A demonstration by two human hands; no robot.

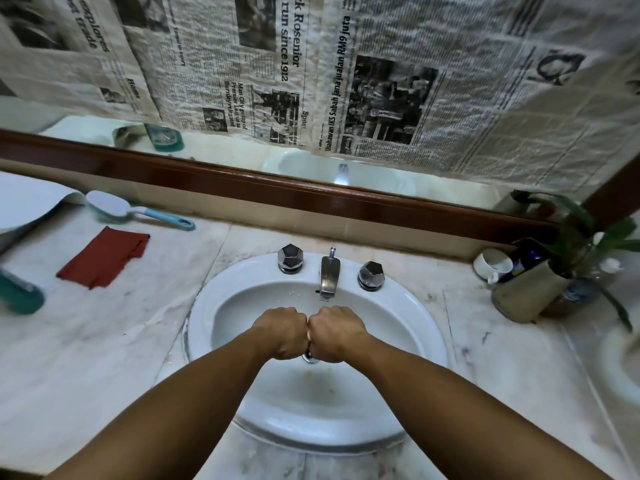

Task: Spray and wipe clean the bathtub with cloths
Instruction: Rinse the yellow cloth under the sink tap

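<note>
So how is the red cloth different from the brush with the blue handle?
The red fabric cloth lies flat, folded, all one colour; the brush has a white head and long blue handle. The cloth lies nearer the counter's front; the brush behind it, by the wall. Both rest on the marble counter, left of the white sink.

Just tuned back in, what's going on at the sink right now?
The person holds both fists over the white sink, just below the faucet. The left hand and right hand are curled with knuckles touching, and nothing shows in either grip. No stream of water is visible. The red cloth lies untouched on the marble counter to the left, with a blue-handled brush behind it and a teal bottle at the edge. No bathtub is in view.
</note>
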